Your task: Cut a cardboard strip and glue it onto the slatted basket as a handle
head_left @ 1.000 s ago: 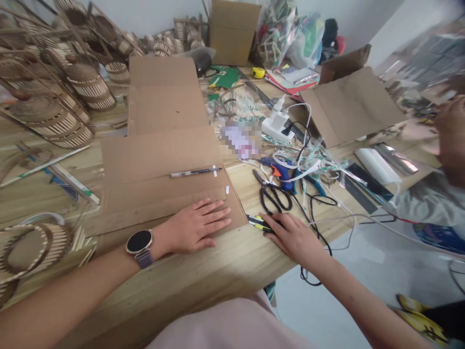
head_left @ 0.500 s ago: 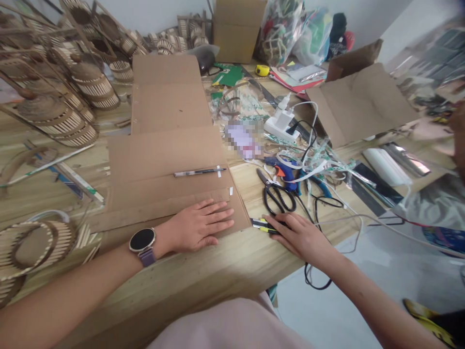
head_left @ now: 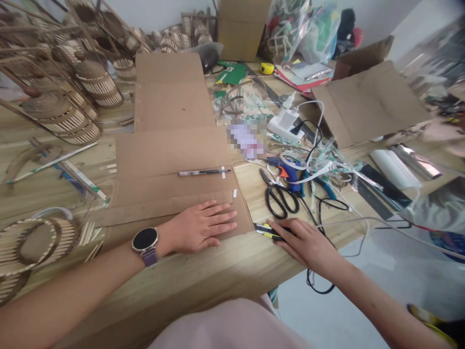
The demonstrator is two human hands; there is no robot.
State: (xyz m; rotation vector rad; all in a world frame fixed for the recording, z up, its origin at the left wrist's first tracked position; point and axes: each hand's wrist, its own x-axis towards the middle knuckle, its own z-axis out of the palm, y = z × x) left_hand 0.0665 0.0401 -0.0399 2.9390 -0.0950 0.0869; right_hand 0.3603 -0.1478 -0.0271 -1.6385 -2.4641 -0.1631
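My left hand [head_left: 199, 227] lies flat on a folded sheet of brown cardboard [head_left: 172, 150], fingers spread, close to its near edge. A black pen [head_left: 203, 172] rests across the sheet, beyond my fingertips, by two small white stickers. Just past the cardboard's near right corner, my right hand [head_left: 305, 240] is closed on a yellow-and-black utility knife [head_left: 267, 230]. The knife lies low at the table, its tip end beside the cardboard's edge; whether the blade is out I cannot tell. Black-handled scissors [head_left: 279, 196] lie a little beyond my right hand.
A blue glue gun [head_left: 288, 174], a white power strip [head_left: 285, 126] and tangled cables sit beyond the scissors. Several bamboo lanterns [head_left: 98, 82] crowd the back left. An open cardboard box [head_left: 374, 104] stands at the back right. The table edge [head_left: 218, 271] runs close to my body.
The whole view has shifted slightly, so things sit a little further right. Both hands keep their places: the left flat on the cardboard, the right holding the utility knife.
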